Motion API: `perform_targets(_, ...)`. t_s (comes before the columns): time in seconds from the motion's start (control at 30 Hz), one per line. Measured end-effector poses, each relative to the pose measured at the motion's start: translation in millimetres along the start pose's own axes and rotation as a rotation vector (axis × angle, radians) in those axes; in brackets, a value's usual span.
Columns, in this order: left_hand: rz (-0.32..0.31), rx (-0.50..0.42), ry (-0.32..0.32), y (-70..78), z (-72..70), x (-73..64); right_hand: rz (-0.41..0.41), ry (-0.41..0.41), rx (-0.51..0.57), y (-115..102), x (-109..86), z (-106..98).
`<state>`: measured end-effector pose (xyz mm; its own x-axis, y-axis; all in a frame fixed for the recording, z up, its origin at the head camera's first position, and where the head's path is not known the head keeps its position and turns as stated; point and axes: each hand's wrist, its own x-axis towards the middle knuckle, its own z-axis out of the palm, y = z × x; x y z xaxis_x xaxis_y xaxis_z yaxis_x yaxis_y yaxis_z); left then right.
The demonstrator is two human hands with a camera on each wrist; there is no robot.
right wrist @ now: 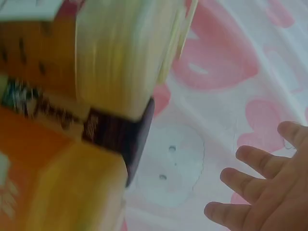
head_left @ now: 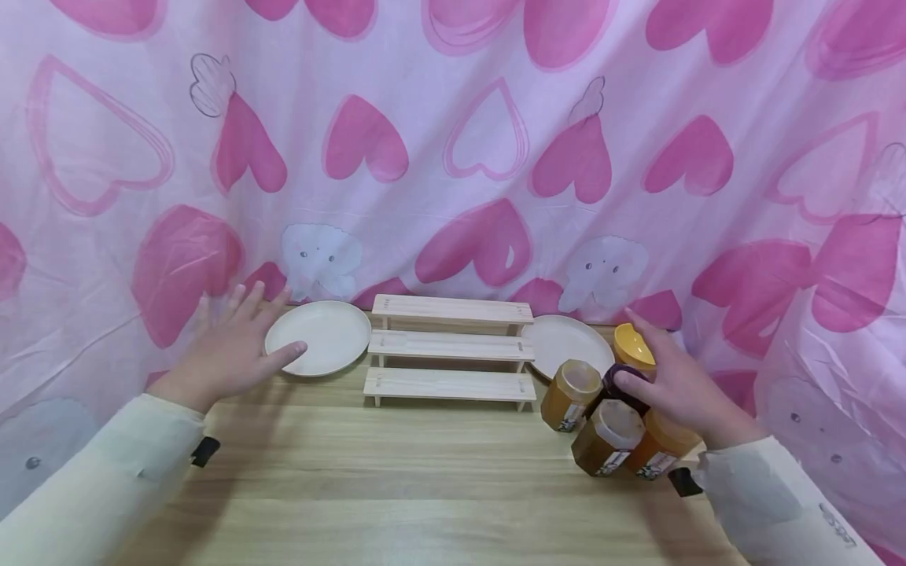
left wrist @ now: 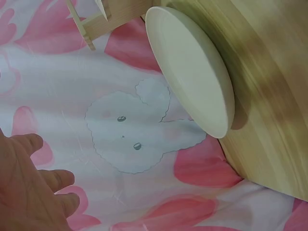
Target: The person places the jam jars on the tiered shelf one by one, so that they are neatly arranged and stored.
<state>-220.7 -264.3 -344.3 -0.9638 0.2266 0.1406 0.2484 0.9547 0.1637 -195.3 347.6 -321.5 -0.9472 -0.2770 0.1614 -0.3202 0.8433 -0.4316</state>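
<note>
Fingers spread, my left hand [head_left: 237,350] hovers beside a cream oval-looking plate [head_left: 322,338], the thumb overlapping its left part in the head view. Nothing is in that hand; the left wrist view shows its fingers [left wrist: 57,179] apart from the plate. My right hand [head_left: 683,389] is held out above a cluster of jars, also holding nothing. Under and beside it are an amber jar [head_left: 566,401], a brown jar [head_left: 605,444], an orange jar [head_left: 654,448] partly hidden by the hand, and a dark-lidded jar [head_left: 623,385] between them. A yellow bowl [head_left: 632,346] sits behind.
Three wooden step shelves [head_left: 449,385] rise towards the back at the table's middle. A second cream plate [head_left: 566,344] lies right of them, partly behind the jars. A pink heart-patterned curtain [head_left: 488,244] hangs along the back and sides of the wooden table [head_left: 425,487].
</note>
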Motion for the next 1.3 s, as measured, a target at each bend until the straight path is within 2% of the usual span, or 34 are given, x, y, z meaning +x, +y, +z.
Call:
perform_targets(0.17,0.024,-0.009,0.029,1.1,2.9,1.2,-0.026,0.059,0.087,-8,-12.8,8)
perform_targets(0.33,0.027,-0.032,0.049,2.6,3.8,2.1,-0.014,0.095,0.104,-11,-25.6,16)
perform_targets(0.43,0.04,-0.055,0.072,3.6,4.0,3.1,-0.01,0.106,0.152,-11,-31.5,22)
perform_targets(0.67,0.1,-0.09,0.135,6.7,10.6,7.8,-0.067,0.185,0.282,-4,-42.9,39)
perform_targets(0.87,0.079,-0.139,0.119,12.2,15.4,10.8,-0.028,0.205,0.274,-2,-49.7,47)
perform_targets(1.07,0.115,-0.242,0.14,23.0,21.0,18.3,-0.016,0.229,0.267,-3,-54.0,54)
perform_targets(1.3,0.1,-0.353,0.156,32.0,30.6,29.9,0.076,0.201,0.314,-7,-55.9,60)
